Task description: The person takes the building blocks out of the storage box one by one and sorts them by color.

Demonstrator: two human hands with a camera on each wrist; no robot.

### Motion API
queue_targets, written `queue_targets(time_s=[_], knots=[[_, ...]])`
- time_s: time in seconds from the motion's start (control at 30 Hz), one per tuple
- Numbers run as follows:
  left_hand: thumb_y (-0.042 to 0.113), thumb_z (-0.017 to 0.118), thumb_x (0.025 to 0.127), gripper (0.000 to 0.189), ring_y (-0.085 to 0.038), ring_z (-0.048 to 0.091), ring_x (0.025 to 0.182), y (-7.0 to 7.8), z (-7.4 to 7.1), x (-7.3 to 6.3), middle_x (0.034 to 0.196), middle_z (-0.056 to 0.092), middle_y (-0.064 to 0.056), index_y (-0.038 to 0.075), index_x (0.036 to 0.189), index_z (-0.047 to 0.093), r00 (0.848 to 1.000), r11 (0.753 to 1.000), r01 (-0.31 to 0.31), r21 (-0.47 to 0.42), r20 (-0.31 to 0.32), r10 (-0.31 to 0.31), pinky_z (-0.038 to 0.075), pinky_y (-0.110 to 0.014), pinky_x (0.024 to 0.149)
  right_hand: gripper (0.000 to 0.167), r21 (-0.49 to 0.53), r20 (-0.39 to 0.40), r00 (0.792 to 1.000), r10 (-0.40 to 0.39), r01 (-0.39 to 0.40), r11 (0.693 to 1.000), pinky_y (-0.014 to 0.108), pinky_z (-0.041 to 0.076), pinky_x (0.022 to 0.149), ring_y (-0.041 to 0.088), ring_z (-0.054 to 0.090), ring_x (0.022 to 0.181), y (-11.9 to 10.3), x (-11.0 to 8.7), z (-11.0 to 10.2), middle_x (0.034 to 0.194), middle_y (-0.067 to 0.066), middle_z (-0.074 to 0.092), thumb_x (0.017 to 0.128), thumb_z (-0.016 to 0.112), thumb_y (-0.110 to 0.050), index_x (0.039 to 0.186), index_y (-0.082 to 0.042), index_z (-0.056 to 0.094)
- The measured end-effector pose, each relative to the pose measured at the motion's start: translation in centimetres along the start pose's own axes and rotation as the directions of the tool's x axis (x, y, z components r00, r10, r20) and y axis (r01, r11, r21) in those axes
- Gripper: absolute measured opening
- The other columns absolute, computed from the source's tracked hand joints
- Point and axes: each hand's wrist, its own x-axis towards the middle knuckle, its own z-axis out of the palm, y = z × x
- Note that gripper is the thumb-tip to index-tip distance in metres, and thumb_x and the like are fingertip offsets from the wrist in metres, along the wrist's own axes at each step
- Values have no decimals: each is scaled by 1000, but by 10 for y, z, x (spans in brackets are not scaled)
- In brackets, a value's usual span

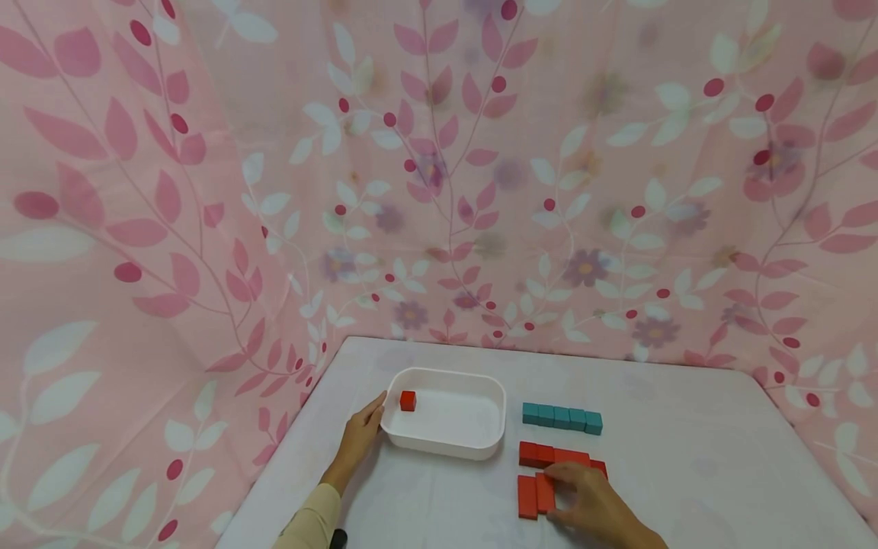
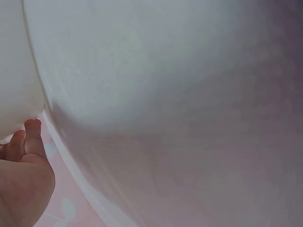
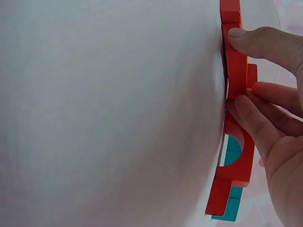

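At the left end of a white plastic tray [image 1: 446, 451], my left hand [image 1: 362, 431] rests its fingertips against the outer wall. A small red cube [image 1: 408, 401] lies inside the tray near that end. My right hand [image 1: 593, 507] pinches a red rectangular block [image 3: 236, 71] end to end, thumb on the near end and fingers on the far one. Close beside it on the left lies another red block [image 1: 527, 497]. Just behind is a row of red blocks [image 1: 536, 454], including a red arch block [image 3: 244, 163], partly covered by the right hand in the head view.
A straight row of teal blocks [image 1: 561, 417] lies behind the red ones, right of the tray. All stand on a white-covered table [image 1: 693, 442]. Pink floral curtains [image 1: 480, 191] hang behind and at the sides. A small black object [image 1: 338, 539] shows by the left sleeve.
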Motion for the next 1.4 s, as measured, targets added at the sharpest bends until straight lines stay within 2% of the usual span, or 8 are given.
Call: queue_targets(time_s=[0.27,0.53,0.77,0.97,1.07,1.17,1.3,1.4], knots=[[19,50,103,39,-32,45,132,0,0,0,145,47,-12,13,142,52,1000,1000,7,-11,1,-7,47,-43,99,63,14,8,1000,11,-12,1000,49,57,83,28,58,109,0,4,4,116,0,66,69,86,-42,121,-11,68],[19,50,103,40,-32,44,133,0,0,0,145,47,-12,13,143,51,1000,1000,13,-9,1,-13,47,-43,98,64,-29,11,1000,21,-21,999,51,56,84,27,58,108,-2,4,4,116,1,66,69,86,-44,120,-11,68],[17,50,103,39,-34,45,132,3,0,1,144,47,-14,11,142,52,1000,999,-3,-36,1,3,47,-43,98,67,-31,34,998,52,-50,998,50,57,82,26,57,107,-3,4,-2,118,1,65,66,87,-46,121,-13,67],[17,51,103,39,-33,46,132,4,0,2,144,47,-13,12,142,52,1000,1000,-5,-26,-2,5,48,-43,97,66,-62,67,995,68,-64,996,51,56,84,25,56,105,-9,3,-9,117,2,64,68,86,-46,120,-11,67],[16,50,103,39,-34,46,131,3,0,2,144,47,-15,10,142,52,1000,1000,-12,-23,-1,12,48,-43,97,64,-118,72,997,35,-27,993,52,56,83,27,58,103,-18,3,-10,113,2,66,69,85,-49,117,-10,68],[15,50,103,39,-34,46,132,1,0,1,144,47,-15,10,141,52,1000,1000,-8,-27,0,8,48,-43,97,61,-167,63,996,-58,67,984,48,58,81,25,61,101,-29,3,-12,109,1,68,72,82,-50,116,-11,69],[17,50,103,39,-33,45,132,0,0,0,145,47,-14,12,142,52,1000,1000,10,-27,5,-10,47,-43,98,53,-141,53,984,-170,176,974,43,58,82,23,62,102,-46,11,-18,111,1,69,79,79,-44,118,-10,69],[18,49,103,40,-33,45,133,-1,0,-1,145,47,-13,12,142,51,1000,1000,16,-23,8,-16,47,-44,98,48,-117,18,971,-239,239,964,40,58,84,22,62,105,-58,26,-22,114,2,68,82,77,-42,118,-10,69]])
